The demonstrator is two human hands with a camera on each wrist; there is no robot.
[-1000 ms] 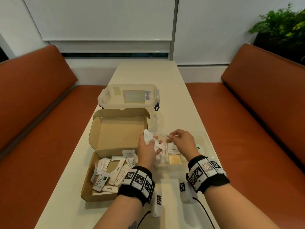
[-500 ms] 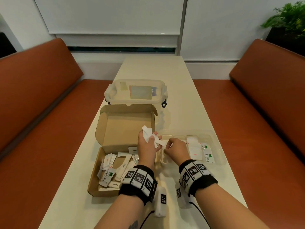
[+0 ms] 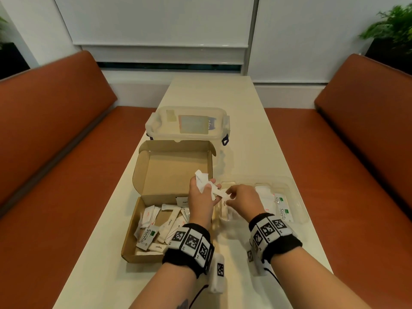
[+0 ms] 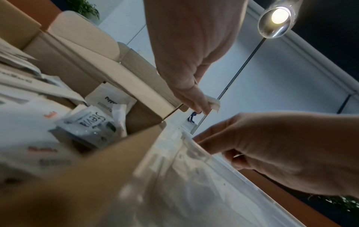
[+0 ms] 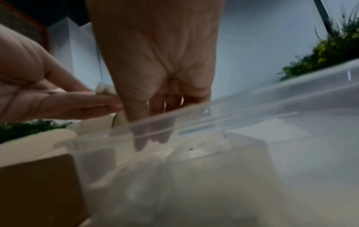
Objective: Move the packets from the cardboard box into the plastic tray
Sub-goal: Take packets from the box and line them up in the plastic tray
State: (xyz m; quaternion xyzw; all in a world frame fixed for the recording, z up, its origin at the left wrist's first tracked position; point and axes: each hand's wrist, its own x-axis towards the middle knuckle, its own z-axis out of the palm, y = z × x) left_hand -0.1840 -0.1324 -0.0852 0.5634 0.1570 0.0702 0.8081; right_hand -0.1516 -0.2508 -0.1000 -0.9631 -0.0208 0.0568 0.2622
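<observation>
The open cardboard box (image 3: 133,237) sits left of centre with several white sugar and Stevia packets (image 3: 156,228) loose inside. To its right is the clear plastic tray (image 3: 296,192), with a few packets (image 3: 282,207) in it. My left hand (image 3: 208,186) hovers between box and tray and grips a bunch of white packets (image 3: 201,178). My right hand (image 3: 228,196) is at the tray's left end and pinches one packet (image 3: 219,193) that sticks out of that bunch. In the left wrist view the left fingers (image 4: 196,101) hold a packet (image 4: 214,103), with the right hand (image 4: 272,145) close below.
A clear lidded plastic container (image 3: 187,123) stands behind the box's raised lid (image 3: 174,168). The table (image 3: 245,134) is narrow, with orange benches (image 3: 55,141) on both sides. A potted plant (image 3: 392,25) sits at the far right.
My right hand has moved left from over the tray to the bunch in my left hand and taken hold of one packet. The left hand has stayed put.
</observation>
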